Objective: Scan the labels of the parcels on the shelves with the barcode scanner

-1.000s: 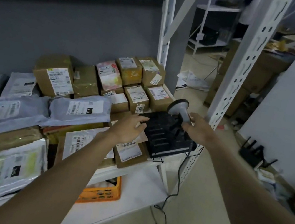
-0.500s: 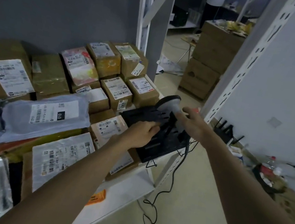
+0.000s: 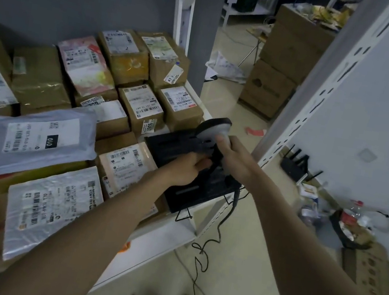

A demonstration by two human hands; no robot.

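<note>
Several labelled parcels fill the white shelf [image 3: 167,240]: brown boxes [image 3: 141,105] at the back and grey mailer bags [image 3: 33,135] at the left. A grey barcode scanner [image 3: 213,131] with a round head stands over a black slotted box [image 3: 198,181] at the shelf's right end. My right hand [image 3: 234,158] grips the scanner's handle. My left hand [image 3: 188,168] rests on the black box just below the scanner head, fingers curled at its base; whether it holds anything is hidden. A black cable [image 3: 214,240] hangs from the scanner to the floor.
A white perforated shelf upright [image 3: 328,82] rises right of the scanner. Stacked cardboard cartons [image 3: 285,59] stand on the floor beyond. A black router [image 3: 294,169] and a bin with clutter [image 3: 352,228] sit by the right wall. Grey wall behind the parcels.
My left hand has moved right from the parcels onto the black box by the scanner. My right hand stays on the handle. The view has dropped and come closer.
</note>
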